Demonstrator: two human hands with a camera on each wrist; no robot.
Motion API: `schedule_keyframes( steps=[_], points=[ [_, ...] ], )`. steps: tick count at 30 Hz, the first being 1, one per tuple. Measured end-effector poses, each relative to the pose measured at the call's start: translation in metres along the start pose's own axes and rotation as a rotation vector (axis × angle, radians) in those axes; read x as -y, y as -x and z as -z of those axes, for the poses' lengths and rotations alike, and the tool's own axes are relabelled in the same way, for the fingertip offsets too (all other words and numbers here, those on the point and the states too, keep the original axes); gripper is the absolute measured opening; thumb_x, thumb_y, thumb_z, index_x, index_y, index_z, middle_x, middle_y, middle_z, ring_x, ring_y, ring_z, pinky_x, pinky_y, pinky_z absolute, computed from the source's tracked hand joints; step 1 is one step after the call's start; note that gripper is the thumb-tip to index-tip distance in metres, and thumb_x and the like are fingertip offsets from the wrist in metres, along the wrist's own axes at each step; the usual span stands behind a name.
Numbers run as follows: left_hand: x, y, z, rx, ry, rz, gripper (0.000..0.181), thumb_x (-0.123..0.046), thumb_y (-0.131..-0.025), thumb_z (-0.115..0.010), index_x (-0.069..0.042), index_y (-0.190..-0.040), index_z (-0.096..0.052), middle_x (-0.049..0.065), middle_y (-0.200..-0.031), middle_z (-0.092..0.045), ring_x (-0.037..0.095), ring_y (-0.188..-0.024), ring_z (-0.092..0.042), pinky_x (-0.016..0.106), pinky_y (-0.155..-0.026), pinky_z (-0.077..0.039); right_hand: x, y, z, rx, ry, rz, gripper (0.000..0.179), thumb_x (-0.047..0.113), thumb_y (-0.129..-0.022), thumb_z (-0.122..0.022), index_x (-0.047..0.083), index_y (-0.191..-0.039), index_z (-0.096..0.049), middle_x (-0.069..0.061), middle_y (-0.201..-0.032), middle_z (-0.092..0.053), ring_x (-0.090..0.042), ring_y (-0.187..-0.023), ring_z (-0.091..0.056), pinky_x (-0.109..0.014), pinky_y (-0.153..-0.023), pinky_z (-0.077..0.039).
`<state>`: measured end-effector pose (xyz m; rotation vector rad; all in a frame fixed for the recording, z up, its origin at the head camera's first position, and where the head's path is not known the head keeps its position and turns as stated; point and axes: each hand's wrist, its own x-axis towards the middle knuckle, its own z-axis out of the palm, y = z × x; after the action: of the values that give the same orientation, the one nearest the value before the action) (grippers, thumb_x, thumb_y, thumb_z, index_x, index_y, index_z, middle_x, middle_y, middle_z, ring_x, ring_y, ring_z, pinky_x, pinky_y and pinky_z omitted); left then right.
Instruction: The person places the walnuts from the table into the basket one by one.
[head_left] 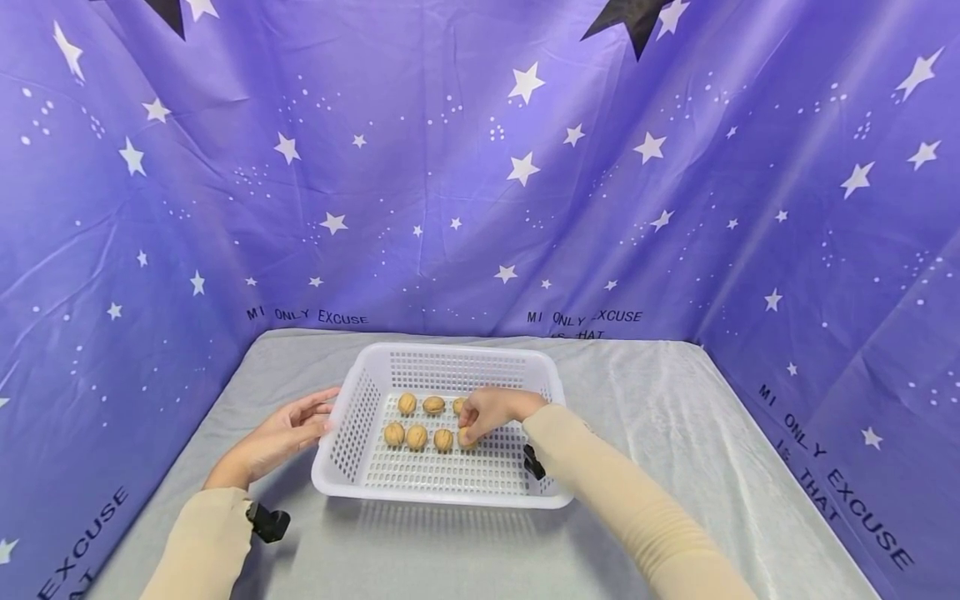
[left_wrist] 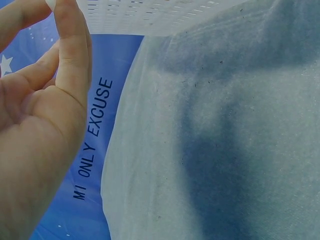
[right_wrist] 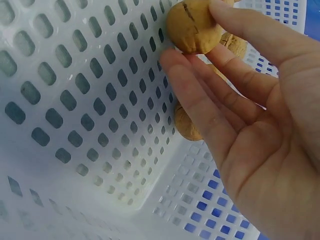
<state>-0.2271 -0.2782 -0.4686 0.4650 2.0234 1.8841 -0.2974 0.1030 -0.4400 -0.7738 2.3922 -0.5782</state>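
A white plastic basket [head_left: 442, 500] with slotted walls stands on the table, and walnuts [head_left: 417, 437] lie in two rows on its floor. Inside it, my right hand [head_left: 491, 410] pinches a walnut [right_wrist: 195, 26] between thumb and fingertips, at the right end of the nearer row. The right wrist view shows a dark seam on that nut and another walnut [right_wrist: 187, 122] below the fingers. My left hand [head_left: 281, 435] touches the basket's left rim with thumb and fingertips, the fingers fairly straight. Part of the back row is hidden behind my right hand.
A grey cloth [head_left: 645, 400] covers the table around the basket. Purple curtains [head_left: 450, 192] with white stars hang behind it and on both sides. Black wrist cameras sit on both sleeves, the right one [head_left: 534, 462] over the basket.
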Motion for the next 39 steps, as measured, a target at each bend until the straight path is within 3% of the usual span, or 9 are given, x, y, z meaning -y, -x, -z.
schedule_keyframes(
  steps=[12, 23, 30, 39],
  points=[
    [0.000, 0.001, 0.000, -0.013, -0.015, 0.020, 0.067, -0.004, -0.101, -0.058, 0.001, -0.157, -0.022, 0.026, -0.142, -0.048, 0.019, -0.118, -0.060, 0.039, -0.096, -0.052, 0.003, 0.010, 0.018, 0.007, -0.036, 0.054, 0.042, 0.023, -0.085, -0.081, 0.005, -0.121, -0.068, 0.004, -0.105, -0.069, -0.010, -0.098, -0.064, -0.029, -0.092, -0.051],
    [0.001, 0.000, 0.000, -0.007, -0.012, 0.005, 0.066, -0.003, -0.101, -0.057, 0.002, -0.157, -0.022, 0.029, -0.141, -0.046, 0.023, -0.118, -0.060, 0.036, -0.096, -0.052, 0.005, 0.048, 0.060, -0.054, -0.008, 0.138, 0.043, 0.023, -0.089, -0.076, 0.005, -0.127, -0.065, -0.002, -0.110, -0.070, -0.017, -0.105, -0.064, -0.035, -0.095, -0.051],
    [0.001, -0.001, 0.000, -0.007, -0.010, -0.004, 0.066, -0.001, -0.101, -0.057, 0.003, -0.156, -0.022, 0.027, -0.140, -0.048, 0.022, -0.118, -0.061, 0.034, -0.094, -0.053, -0.013, 0.078, 0.078, -0.089, -0.025, 0.140, 0.043, 0.022, -0.090, -0.075, 0.003, -0.127, -0.064, -0.010, -0.116, -0.068, -0.021, -0.108, -0.063, -0.039, -0.098, -0.050],
    [0.000, 0.000, 0.000, -0.012, -0.005, 0.006, 0.067, -0.002, -0.100, -0.058, 0.002, -0.157, -0.022, 0.021, -0.139, -0.051, 0.022, -0.118, -0.060, 0.034, -0.095, -0.052, -0.056, 0.114, 0.085, -0.190, -0.045, 0.109, 0.041, 0.021, -0.091, -0.074, -0.003, -0.124, -0.065, -0.011, -0.111, -0.070, -0.025, -0.106, -0.066, -0.039, -0.094, -0.053]
  ],
)
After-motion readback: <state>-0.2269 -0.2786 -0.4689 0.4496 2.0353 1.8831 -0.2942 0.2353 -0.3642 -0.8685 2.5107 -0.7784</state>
